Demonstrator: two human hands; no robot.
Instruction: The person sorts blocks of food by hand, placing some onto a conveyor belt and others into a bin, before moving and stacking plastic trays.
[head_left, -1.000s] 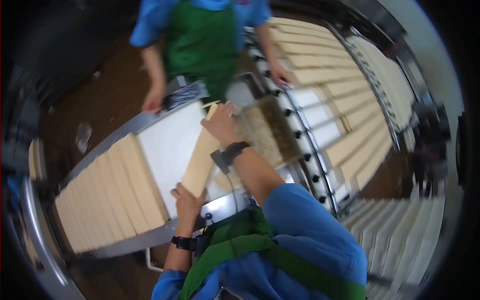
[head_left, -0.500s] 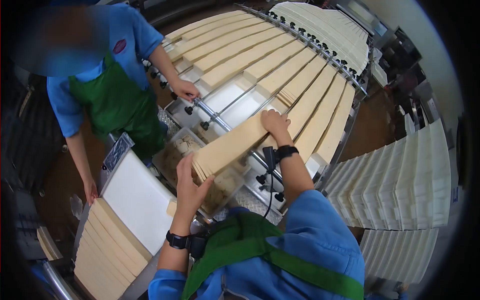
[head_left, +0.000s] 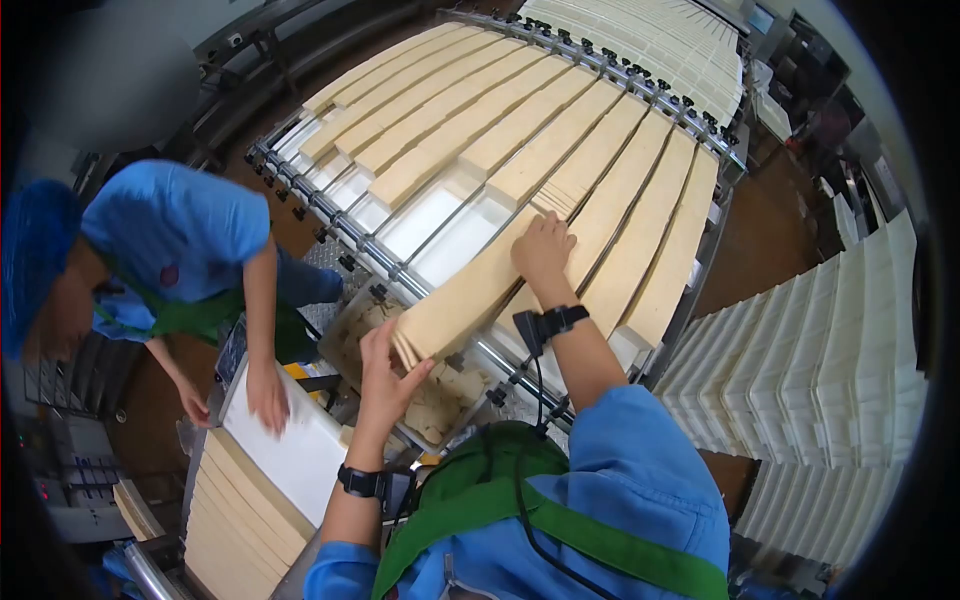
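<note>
A long stack of flat, pale beige strips (head_left: 465,280) reaches from a lane of the rack over its near metal bar. My left hand (head_left: 388,370) grips the near end of this stack, thumb on one side and fingers on the other. Farther up, my right hand (head_left: 543,250) rests over the stack with its fingers curled onto the top and edge, beside a group of short strip ends (head_left: 558,195). More rows of beige strips (head_left: 600,150) lie side by side between thin rods on the white rack.
Under the bar sits a clear bin (head_left: 435,400) of beige scraps. A co-worker (head_left: 180,250) bends over a white board (head_left: 265,440) with stacked strips (head_left: 240,515) at the left. White trays (head_left: 800,360) are piled at the right.
The held stack and my right hand have shifted slightly in the view. The co-worker has bent down and moved a hand from the rack's bar to above the white board.
</note>
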